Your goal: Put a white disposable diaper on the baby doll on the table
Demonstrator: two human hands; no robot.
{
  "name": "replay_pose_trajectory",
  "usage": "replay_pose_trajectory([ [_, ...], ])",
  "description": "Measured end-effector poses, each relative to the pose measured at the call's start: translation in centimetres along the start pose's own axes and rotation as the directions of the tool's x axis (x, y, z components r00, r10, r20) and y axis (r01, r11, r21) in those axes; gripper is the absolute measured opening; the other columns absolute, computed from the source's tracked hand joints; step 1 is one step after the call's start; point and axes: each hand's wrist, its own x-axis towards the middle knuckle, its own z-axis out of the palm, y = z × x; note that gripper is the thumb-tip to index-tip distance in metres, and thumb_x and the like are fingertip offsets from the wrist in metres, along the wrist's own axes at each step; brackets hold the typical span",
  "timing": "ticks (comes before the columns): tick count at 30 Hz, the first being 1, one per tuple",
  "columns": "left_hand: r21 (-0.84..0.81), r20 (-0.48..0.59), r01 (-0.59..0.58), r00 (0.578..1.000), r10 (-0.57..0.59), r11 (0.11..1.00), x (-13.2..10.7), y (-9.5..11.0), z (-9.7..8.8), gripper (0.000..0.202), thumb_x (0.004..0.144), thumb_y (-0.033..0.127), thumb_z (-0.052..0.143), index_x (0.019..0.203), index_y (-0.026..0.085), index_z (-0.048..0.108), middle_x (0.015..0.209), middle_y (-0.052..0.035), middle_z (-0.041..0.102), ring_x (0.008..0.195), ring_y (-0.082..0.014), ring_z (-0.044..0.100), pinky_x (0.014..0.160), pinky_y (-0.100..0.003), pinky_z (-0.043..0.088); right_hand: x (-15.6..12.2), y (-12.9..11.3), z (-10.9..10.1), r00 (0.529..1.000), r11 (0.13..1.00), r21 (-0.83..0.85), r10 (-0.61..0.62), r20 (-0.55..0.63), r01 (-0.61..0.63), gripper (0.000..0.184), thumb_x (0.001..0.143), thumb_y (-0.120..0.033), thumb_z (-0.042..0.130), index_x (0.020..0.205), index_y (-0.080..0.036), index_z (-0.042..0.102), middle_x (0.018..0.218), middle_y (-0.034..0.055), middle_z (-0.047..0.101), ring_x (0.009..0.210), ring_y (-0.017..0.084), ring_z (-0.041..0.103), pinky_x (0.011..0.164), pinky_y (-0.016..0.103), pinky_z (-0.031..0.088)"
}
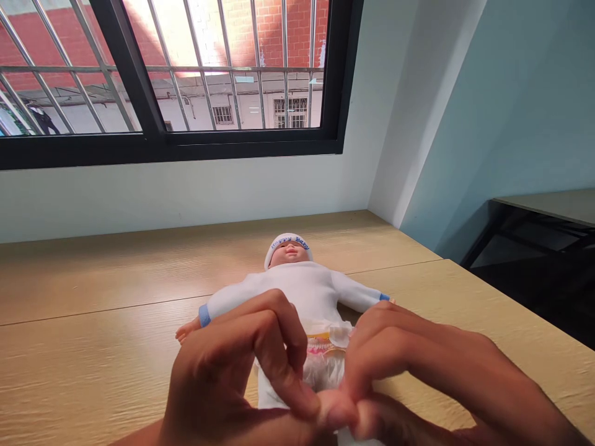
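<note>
A baby doll (297, 291) lies on its back on a light wood-grain table (93, 291), wearing a white long-sleeved top with blue cuffs and a white cap with blue lettering. A white diaper (325, 365) with a colourful printed band sits at its waist, partly hidden by my hands. My left hand (232, 371) and my right hand (409, 365) come in from the bottom of the view. Their fingertips meet low on the diaper and pinch white material there. What lies between the fingers is mostly hidden.
A seam crosses the tabletop. The table's far side meets a pale wall under a black-framed window with metal bars, with a brick building beyond. A dark table (543, 207) stands to the right, past the near table's edge.
</note>
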Motion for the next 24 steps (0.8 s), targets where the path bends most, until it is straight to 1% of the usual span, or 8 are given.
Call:
replay_pose_trajectory([
  [3,0.202,-0.044,-0.051,0.997,0.061,0.978,-0.3,0.2,-0.2,0.035,0.071,0.011,0.075,0.06,0.018,0.043,0.061,0.005,0.043,0.05,-0.006,0.04,0.045,-0.022,0.031,0.1,0.1,-0.1,1.0,0.999,-0.031,-0.018,-0.013,0.017,0.006,0.085,-0.016,0.066,0.084,-0.021,0.065,0.079,-0.0026,0.068,0.071,0.01,0.064,0.066,0.016,0.053],
  [5,0.318,0.027,-0.053,0.999,0.047,0.946,-0.5,0.3,-0.7,0.033,0.074,0.012,0.072,0.061,0.019,0.043,0.06,0.0048,0.045,0.049,-0.0068,0.04,0.046,-0.024,0.032,0.0,-0.1,-0.2,1.0,0.998,-0.056,-0.013,-0.025,0.012,0.007,0.085,-0.014,0.065,0.084,-0.022,0.064,0.08,-0.0034,0.068,0.071,0.009,0.064,0.068,0.015,0.053],
  [8,0.388,0.144,-0.054,0.99,-0.003,0.92,-0.5,0.6,-1.7,0.03,0.078,0.015,0.068,0.062,0.02,0.043,0.059,0.0043,0.049,0.048,-0.008,0.041,0.047,-0.026,0.033,-0.1,-0.4,-0.3,1.0,0.998,-0.066,-0.007,-0.01,0.006,0.008,0.084,-0.014,0.066,0.084,-0.021,0.064,0.081,-0.0037,0.069,0.07,0.009,0.064,0.068,0.014,0.053],
  [10,0.385,0.158,-0.063,0.987,0.001,0.921,-0.4,0.7,-2.0,0.031,0.077,0.014,0.069,0.061,0.021,0.043,0.058,0.0047,0.05,0.047,-0.0079,0.042,0.047,-0.026,0.034,0.0,-0.5,-0.3,1.0,0.998,-0.067,-0.018,-0.009,0.017,0.009,0.083,-0.013,0.067,0.084,-0.021,0.064,0.081,-0.0037,0.069,0.07,0.009,0.065,0.067,0.014,0.053],
  [13,0.362,0.146,-0.041,0.989,-0.013,0.931,-0.5,0.8,-1.7,0.034,0.075,0.012,0.071,0.06,0.02,0.041,0.058,0.0054,0.049,0.047,-0.0072,0.041,0.047,-0.026,0.034,0.2,-0.4,-0.3,1.0,0.997,-0.078,-0.024,-0.02,0.022,0.009,0.082,-0.013,0.068,0.083,-0.021,0.064,0.079,-0.0037,0.068,0.069,0.009,0.064,0.066,0.014,0.053],
  [16,0.303,0.052,-0.016,0.999,0.0,0.953,-0.8,0.7,-0.9,0.032,0.077,0.012,0.07,0.063,0.02,0.041,0.059,0.0053,0.046,0.049,-0.0073,0.041,0.048,-0.025,0.035,0.2,-0.2,-0.1,0.999,0.997,-0.076,-0.026,-0.03,0.024,0.007,0.084,-0.016,0.067,0.082,-0.022,0.064,0.08,-0.0036,0.068,0.07,0.009,0.065,0.067,0.015,0.053],
  [19,0.236,-0.025,-0.031,0.999,0.038,0.971,-0.9,0.7,-0.2,0.028,0.076,0.012,0.07,0.065,0.02,0.046,0.061,0.0043,0.046,0.053,-0.0087,0.044,0.05,-0.025,0.037,0.0,0.0,-0.1,0.999,0.996,-0.085,-0.024,-0.035,0.021,0.006,0.085,-0.017,0.065,0.083,-0.022,0.064,0.08,-0.0037,0.068,0.07,0.009,0.065,0.066,0.014,0.053],
  [24,0.159,-0.042,-0.016,0.999,0.023,0.987,-0.1,0.7,0.3,0.026,0.077,0.013,0.069,0.062,0.019,0.048,0.058,0.0038,0.048,0.054,-0.009,0.047,0.051,-0.024,0.04,-0.2,0.1,-0.1,0.999,0.997,-0.071,-0.006,-0.036,0.004,0.004,0.086,-0.019,0.064,0.084,-0.022,0.064,0.08,-0.0027,0.068,0.07,0.01,0.065,0.066,0.016,0.054],
])
